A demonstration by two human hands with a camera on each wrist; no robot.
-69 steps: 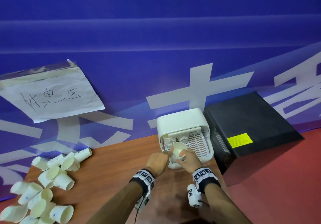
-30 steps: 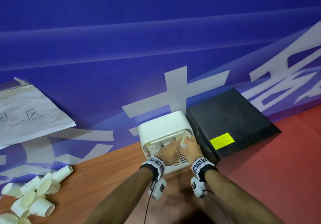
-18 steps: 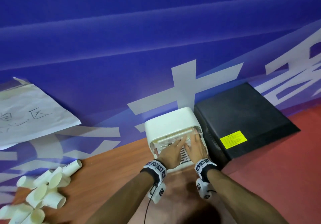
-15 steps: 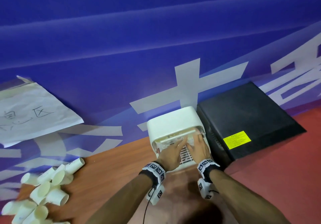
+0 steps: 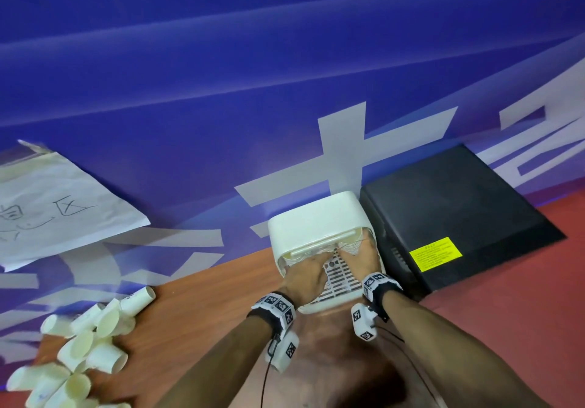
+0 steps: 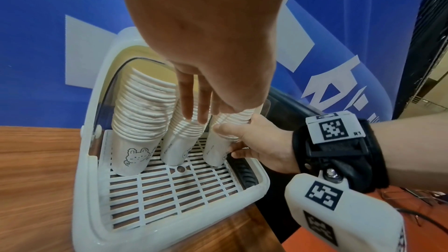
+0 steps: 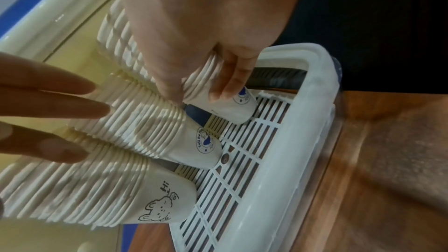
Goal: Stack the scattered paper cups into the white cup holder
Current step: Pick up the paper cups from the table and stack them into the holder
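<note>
The white cup holder stands at the table's back edge with its lid up. Three leaning stacks of paper cups lie on its slatted tray: a left stack, a middle stack and a right stack. My right hand grips the right stack between thumb and fingers. My left hand reaches in with straight fingers that lie on the rims of the middle stack. Several loose cups lie in a heap at the table's left end.
A black box with a yellow label stands right against the holder's right side. A blue banner wall rises directly behind, with a paper sign taped on it. Bare wooden table lies between the heap and the holder.
About two seconds ago both hands held one cup in front of the holder. They have since gone inside it onto the stacks. Over the last half second they have hardly shifted.
</note>
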